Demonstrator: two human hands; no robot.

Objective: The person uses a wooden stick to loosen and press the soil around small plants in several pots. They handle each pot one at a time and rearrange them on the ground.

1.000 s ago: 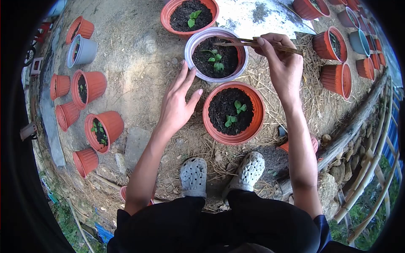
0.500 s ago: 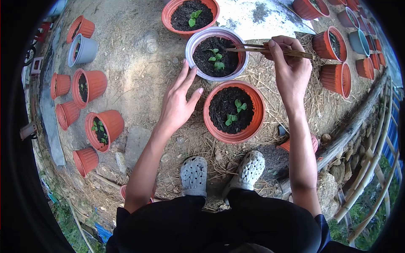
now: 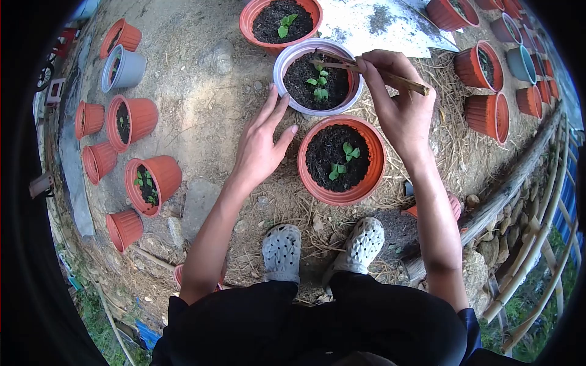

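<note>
My right hand [image 3: 400,107] grips a pair of slim wooden tongs [image 3: 410,84], their two prongs reaching left over a pale purple pot [image 3: 278,76]. The tips are close over the dark soil, by the upper leaves of a small green seedling [image 3: 320,93]. Fingers spread, my left hand [image 3: 257,146] rests its fingertips at the lower left rim of that pot. Just below stands an orange pot [image 3: 378,174] with soil and two leafy sprouts [image 3: 337,171]. Another orange pot [image 3: 245,24] with a seedling touches the purple one from above.
Orange pots [image 3: 165,177] and a grey one [image 3: 129,70] lie tipped along the left. More pots [image 3: 473,64] stand at the right, beside a log [image 3: 519,177] and bamboo poles. A white sheet [image 3: 390,30] lies at the top. Straw and stones cover the dirt.
My right hand has moved left with the tongs, whose tips now lie further over the purple pot, near the seedling's top. My left hand stays at the rim.
</note>
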